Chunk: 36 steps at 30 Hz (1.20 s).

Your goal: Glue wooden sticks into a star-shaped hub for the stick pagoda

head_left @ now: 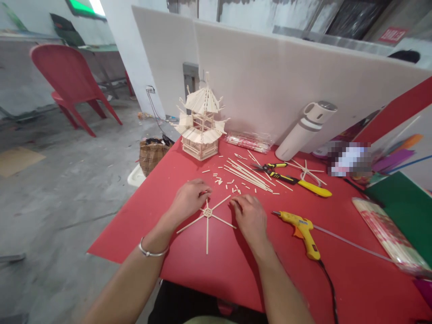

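Red counter [135,225], centre frame: the left hand [189,198], fingers curled, hovers by the upper left of a six-armed wooden-stick star [207,213] lying between two separated hands; the right hand [250,217] curls beside its upper-right arm. Either's grip cannot be told. Upper right, a red sign's [393,34] lettering is illegible.

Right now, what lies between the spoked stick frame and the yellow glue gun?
In the head view, your right hand lies between the spoked stick frame and the yellow glue gun.
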Tool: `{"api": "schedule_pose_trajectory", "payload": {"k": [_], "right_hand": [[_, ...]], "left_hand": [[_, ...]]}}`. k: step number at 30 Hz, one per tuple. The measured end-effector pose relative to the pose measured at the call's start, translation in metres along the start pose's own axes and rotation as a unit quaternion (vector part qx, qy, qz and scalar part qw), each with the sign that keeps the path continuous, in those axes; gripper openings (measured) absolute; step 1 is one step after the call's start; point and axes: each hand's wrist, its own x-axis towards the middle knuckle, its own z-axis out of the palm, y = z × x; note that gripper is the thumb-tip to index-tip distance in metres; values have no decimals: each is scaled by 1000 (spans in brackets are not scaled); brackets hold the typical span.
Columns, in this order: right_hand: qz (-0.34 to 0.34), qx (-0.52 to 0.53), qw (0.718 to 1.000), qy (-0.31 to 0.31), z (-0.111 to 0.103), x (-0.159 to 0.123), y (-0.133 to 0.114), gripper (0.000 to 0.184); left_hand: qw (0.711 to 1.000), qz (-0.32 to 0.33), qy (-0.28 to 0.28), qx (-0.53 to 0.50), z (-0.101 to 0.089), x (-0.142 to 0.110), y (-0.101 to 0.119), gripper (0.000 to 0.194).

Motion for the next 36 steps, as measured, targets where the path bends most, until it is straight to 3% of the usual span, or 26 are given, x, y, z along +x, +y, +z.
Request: {"api": "schedule_pose_trajectory", "payload": {"k": [36], "right_hand": [[-30, -3, 1000, -5, 2, -3, -3, 25]], "left_hand": [[999, 4, -11, 31, 1, -1, -2, 21]]}}
